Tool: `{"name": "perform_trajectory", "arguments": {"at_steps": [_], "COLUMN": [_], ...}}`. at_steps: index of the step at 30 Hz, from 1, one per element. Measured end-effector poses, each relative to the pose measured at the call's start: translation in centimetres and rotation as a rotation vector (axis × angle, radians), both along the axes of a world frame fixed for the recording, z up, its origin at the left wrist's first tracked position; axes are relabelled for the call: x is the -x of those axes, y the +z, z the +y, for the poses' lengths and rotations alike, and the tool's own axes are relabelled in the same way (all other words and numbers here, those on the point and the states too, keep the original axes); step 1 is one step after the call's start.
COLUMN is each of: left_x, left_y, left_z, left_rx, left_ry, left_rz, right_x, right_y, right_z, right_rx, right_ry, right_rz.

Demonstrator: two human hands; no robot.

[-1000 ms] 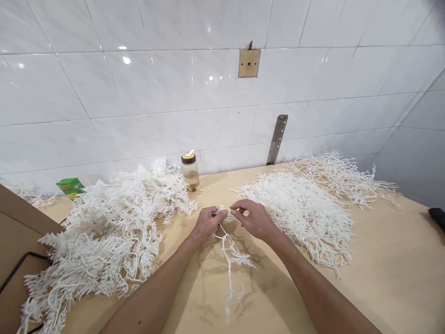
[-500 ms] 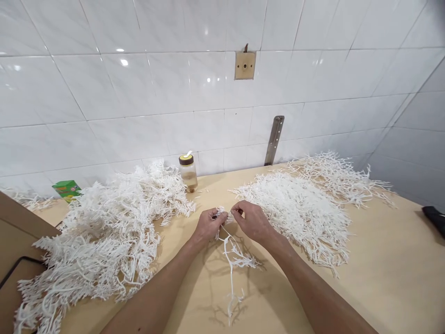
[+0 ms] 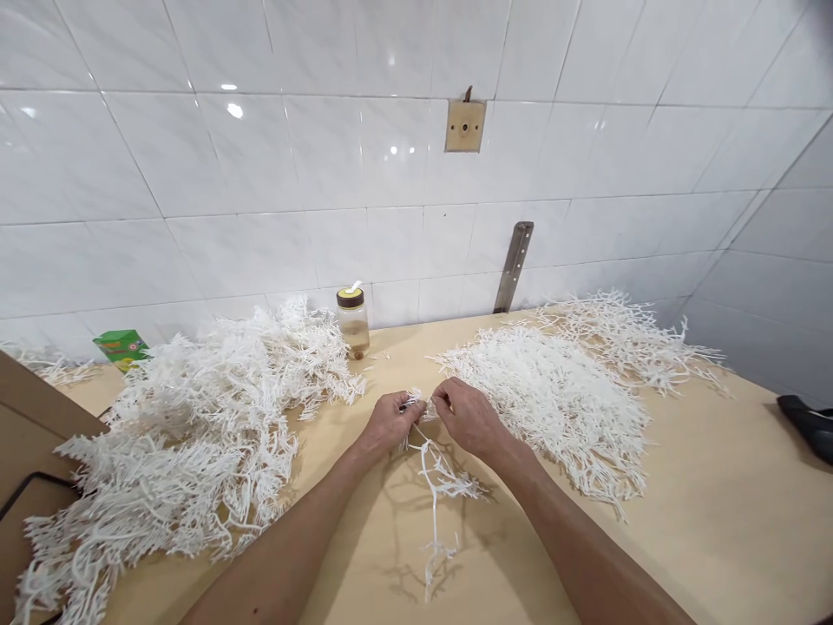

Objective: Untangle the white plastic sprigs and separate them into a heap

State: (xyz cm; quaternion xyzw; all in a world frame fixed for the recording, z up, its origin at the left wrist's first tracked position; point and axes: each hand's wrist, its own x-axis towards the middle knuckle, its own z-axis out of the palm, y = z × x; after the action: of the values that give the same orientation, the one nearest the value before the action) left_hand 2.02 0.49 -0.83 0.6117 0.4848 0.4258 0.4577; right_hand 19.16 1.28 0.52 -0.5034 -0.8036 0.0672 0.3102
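Mid-table, my left hand (image 3: pixel 392 418) is closed on a white branching plastic twig (image 3: pixel 433 495), whose thin stems hang down toward me over the tabletop. Small white tips stick up between the thumb and fingers. Close on its right, my right hand (image 3: pixel 467 415) has thumb and forefinger pinched together at the tips of the twig; what lies between them is too small to make out. A large heap of white branching twigs (image 3: pixel 214 434) spreads to the left. To the right lies a flatter pile of similar white pieces (image 3: pixel 553 395).
A clear jar with a dark and yellow lid (image 3: pixel 352 323) stands by the tiled wall. Behind the right pile are looser white twigs (image 3: pixel 631 334). A metal bracket (image 3: pixel 514 267) leans on the wall. A green box (image 3: pixel 121 347), a brown panel (image 3: pixel 39 425) and a black object (image 3: pixel 807 427) flank the table.
The view has shifted slightly. Both hands stay almost where they were, fingers still pinched around the twig's upper end.
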Motion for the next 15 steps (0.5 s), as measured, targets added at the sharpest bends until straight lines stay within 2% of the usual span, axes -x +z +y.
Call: {"name": "perform_trajectory", "arguments": {"at_steps": [3, 5, 8, 11, 15], "left_x": [0.0, 0.0, 0.0, 0.1, 0.0], "left_y": [0.1, 0.2, 0.3, 0.3, 0.2], "left_z": [-0.2, -0.3, -0.4, -0.2, -0.2], "left_rx": [0.0, -0.008, 0.007, 0.006, -0.012], "left_ry": [-0.051, -0.04, -0.007, -0.003, 0.011], "left_rz": [0.014, 0.01, -0.013, -0.039, -0.079], "right_x": [-0.7, -1.7, -3.2, -3.5, -2.1], "right_y": [-0.4, -0.6, -0.8, -0.4, 0.5], "right_z": [0.9, 1.6, 2.2, 2.1, 1.1], "right_rx": [-0.014, -0.033, -0.081, -0.113, 0.013], "right_ry": [-0.182, -0.318, -0.383, -0.361, -0.135], "right_rz": [-0.036, -0.001, 0.096, 0.188, 0.256]}}
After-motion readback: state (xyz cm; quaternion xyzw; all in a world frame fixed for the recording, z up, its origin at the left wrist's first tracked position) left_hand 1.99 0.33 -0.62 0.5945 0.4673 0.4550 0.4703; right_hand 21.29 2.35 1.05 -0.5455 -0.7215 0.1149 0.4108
